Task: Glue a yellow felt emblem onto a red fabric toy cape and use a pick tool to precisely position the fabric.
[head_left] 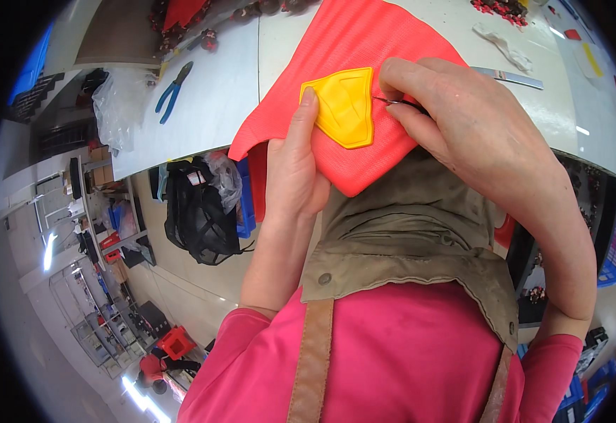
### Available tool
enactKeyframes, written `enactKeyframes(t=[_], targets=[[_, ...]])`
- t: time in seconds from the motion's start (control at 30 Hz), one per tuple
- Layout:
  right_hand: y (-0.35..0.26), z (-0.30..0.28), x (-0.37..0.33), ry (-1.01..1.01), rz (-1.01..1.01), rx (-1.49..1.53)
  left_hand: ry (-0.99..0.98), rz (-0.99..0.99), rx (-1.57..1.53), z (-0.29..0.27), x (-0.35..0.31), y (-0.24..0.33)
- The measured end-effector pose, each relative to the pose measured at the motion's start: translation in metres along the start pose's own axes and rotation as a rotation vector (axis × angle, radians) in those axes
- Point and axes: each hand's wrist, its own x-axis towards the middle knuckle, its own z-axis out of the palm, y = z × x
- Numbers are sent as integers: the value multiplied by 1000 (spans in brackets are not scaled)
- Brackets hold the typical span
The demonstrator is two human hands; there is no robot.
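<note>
A flat yellow shield-shaped piece [346, 116] with a raised rim lies on a sheet of coral-red textured material [354, 42]. My left hand [297, 162] grips both, its thumb pressing on the yellow piece's left edge and its fingers hidden beneath the red sheet. At the right edge of the yellow piece, my right hand [456, 113] pinches a thin, dark, pointed tool [408, 104]. The tip of that tool meets the yellow rim; its exact kind is hard to make out. The red sheet hangs over the table's front edge, above my lap.
Blue-handled pliers [172, 99] lie on the white table [216, 116] to the left, near a clear plastic bag [121, 106]. A metal ruler [512, 77] and a crumpled white scrap [503, 46] sit at right. A black bag [198, 211] is below the table. Another person [154, 370] is far off.
</note>
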Motion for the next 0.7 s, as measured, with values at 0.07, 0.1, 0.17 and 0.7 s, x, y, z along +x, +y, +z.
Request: enactKeyframes(t=[0.07,0.1,0.17,0.7], targets=[[5,1,-1,27,-37,-3,12,-7,30,3,-1,1],[6,2,-1,51,-75,-7,12,-7,28,3,-1,1],[5,1,0,35,-72,-30,14,-1,25,4,-2,1],[11,-4,5,-36,-75,-89,29,-17,63,3,0,2]])
